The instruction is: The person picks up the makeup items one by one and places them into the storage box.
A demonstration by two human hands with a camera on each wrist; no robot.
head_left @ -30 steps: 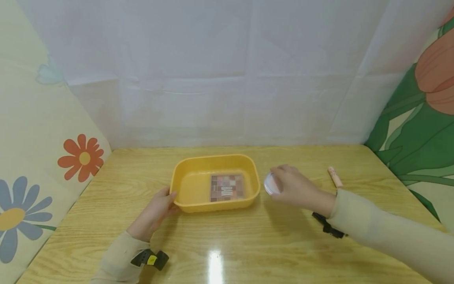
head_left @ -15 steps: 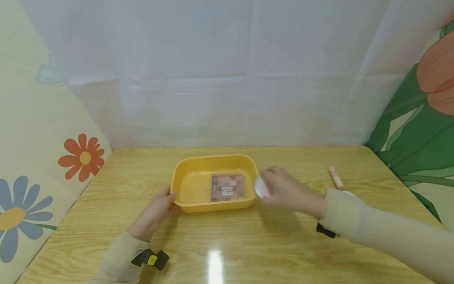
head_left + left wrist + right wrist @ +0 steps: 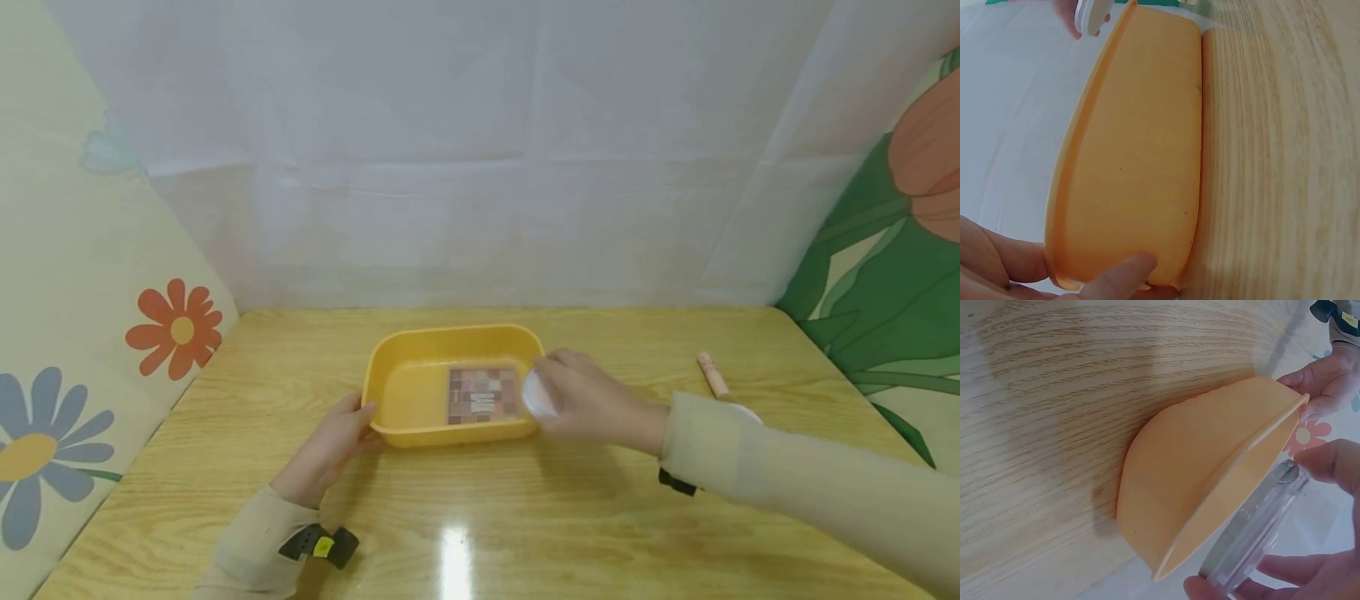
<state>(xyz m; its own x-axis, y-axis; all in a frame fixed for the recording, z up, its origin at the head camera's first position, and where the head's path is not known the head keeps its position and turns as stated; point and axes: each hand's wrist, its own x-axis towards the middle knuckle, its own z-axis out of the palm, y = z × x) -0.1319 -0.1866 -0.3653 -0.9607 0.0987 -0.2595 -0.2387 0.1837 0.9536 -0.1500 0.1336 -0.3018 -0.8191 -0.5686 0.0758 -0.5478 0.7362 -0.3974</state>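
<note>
A yellow plastic tub [image 3: 450,436] sits on the wooden table, and an eyeshadow palette [image 3: 482,396] with many coloured squares lies inside toward its right side. My left hand [image 3: 333,446] grips the tub's left end, thumb at the rim and fingers against the outer wall. My right hand [image 3: 592,402] pinches a round makeup compact [image 3: 1254,528] by its edges, over the tub's right rim. In the right wrist view the compact is tilted, with a clear plastic side and a greyish rim. The left wrist view shows it raised above the tub's far end.
A pale pink tube [image 3: 713,376] lies on the table at the right. Beside it, a white round item [image 3: 747,412] is mostly covered by the right sleeve. A white cloth [image 3: 450,208] hangs behind the table, with flower-patterned panels on both sides.
My right hand has carried the compact leftward, from beside the tub to over its right rim. The white round item has come into sight behind the sleeve. My left hand stays put.
</note>
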